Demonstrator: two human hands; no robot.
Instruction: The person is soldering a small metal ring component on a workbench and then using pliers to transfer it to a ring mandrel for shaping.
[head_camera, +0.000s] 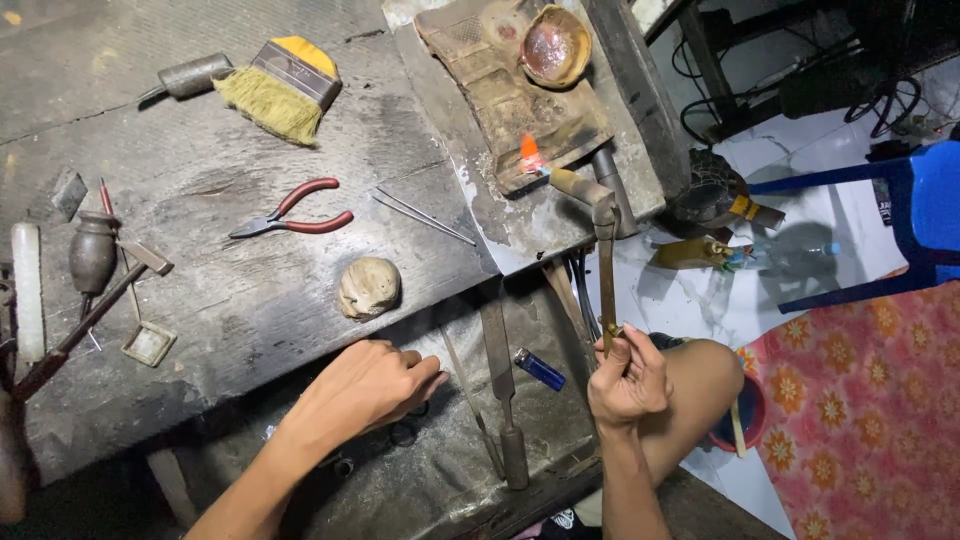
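— Right hand (628, 385)?
— Closed around the lower end of a brass torch (603, 262), thumb and fingers pinched on the thin stem. Stem running straight up from the fist to a bent head, small orange flame (529, 153) burning at the nozzle, well above the hand and a little to its left.
— Flame on what?
— Licking the lower edge of a scorched brown block (510, 95). Shallow reddish bowl (553, 45) sitting on the top end of that block, farther up still.
— Left hand (375, 385)?
— Palm down, fingers curled and gathered at the tips, pressed onto the grey cloth-covered ledge (440, 470). Cannot tell whether anything sits under the fingertips.
— Between the two hands?
— Blue lighter (539, 369), lying flat, nearer the right hand. Long flat file (503, 400) with a round handle just left of the lighter, close beside it.
— Above the left hand?
— Pale lump (369, 287) on the dark wooden bench (200, 330), just beyond the knuckles. Red-handled pliers (295, 215) farther up, thin metal tweezers (424, 216) to their right. Yellow-bristled brush (278, 88) at the far end, well apart from both hands.
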